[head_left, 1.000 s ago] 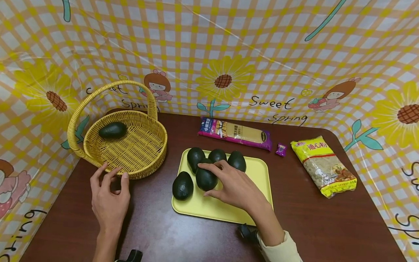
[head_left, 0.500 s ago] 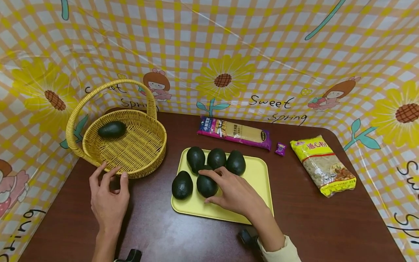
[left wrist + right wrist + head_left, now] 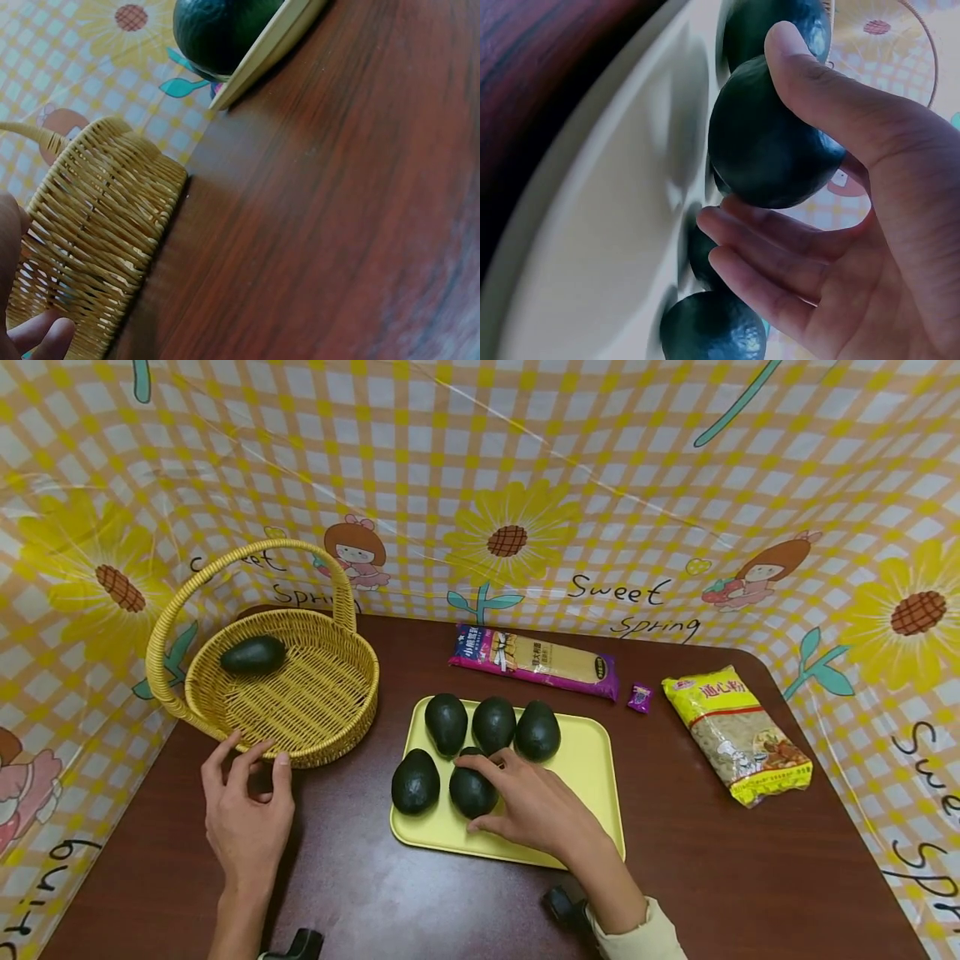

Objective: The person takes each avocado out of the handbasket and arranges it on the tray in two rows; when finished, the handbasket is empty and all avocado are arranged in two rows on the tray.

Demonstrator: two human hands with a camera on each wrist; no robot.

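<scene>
In the head view, my right hand [image 3: 536,802] holds a dark green avocado [image 3: 470,791] over the front half of a yellow tray [image 3: 585,777]. The right wrist view shows the thumb on one side of this avocado [image 3: 769,142] and the fingers on the other. Beside it lies another avocado [image 3: 416,782], with three more in a row behind, the middle one [image 3: 494,725] included. My left hand [image 3: 247,810] has its loosely bent fingertips at the near rim of a yellow wicker basket [image 3: 352,731]. Inside the basket lies one avocado [image 3: 253,656].
Behind the tray lies a purple-edged noodle packet [image 3: 534,662], with a small purple wrapped piece [image 3: 640,698] to its right. A yellow bag of pasta [image 3: 738,735] lies on the right of the brown table [image 3: 720,868]. Patterned cloth [image 3: 420,468] surrounds the table's back and sides.
My right hand has brought the avocado slightly nearer to me, away from the back row and level with the front left one. The left hand has stayed at the basket.
</scene>
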